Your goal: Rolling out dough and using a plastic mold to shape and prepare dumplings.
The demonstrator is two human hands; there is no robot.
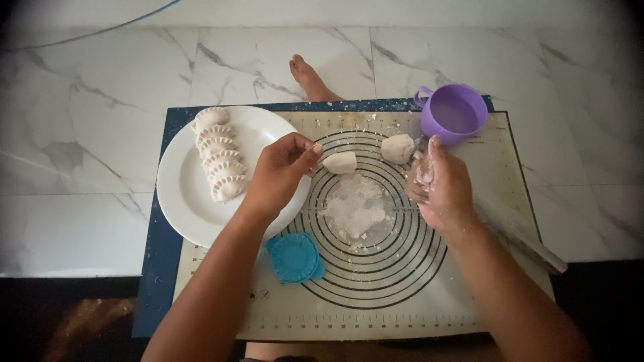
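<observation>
Left hand [282, 171] reaches in over the white plate [178, 194], fingers curled, thumb and fingertips pinched together, a small dough piece [341, 162] just beyond its tips; contact unclear. Right hand [439, 184], floury, hovers loosely open, holding nothing, dough ball [398, 148] and purple cup [453, 114] just ahead.

We see no packages, signs or screens here. The nearest to a label is the printed marking on the cream baking mat [402, 302]: black concentric rings under both grips, with ruler scales along its edges. Small printed symbols sit at its near left corner.
</observation>
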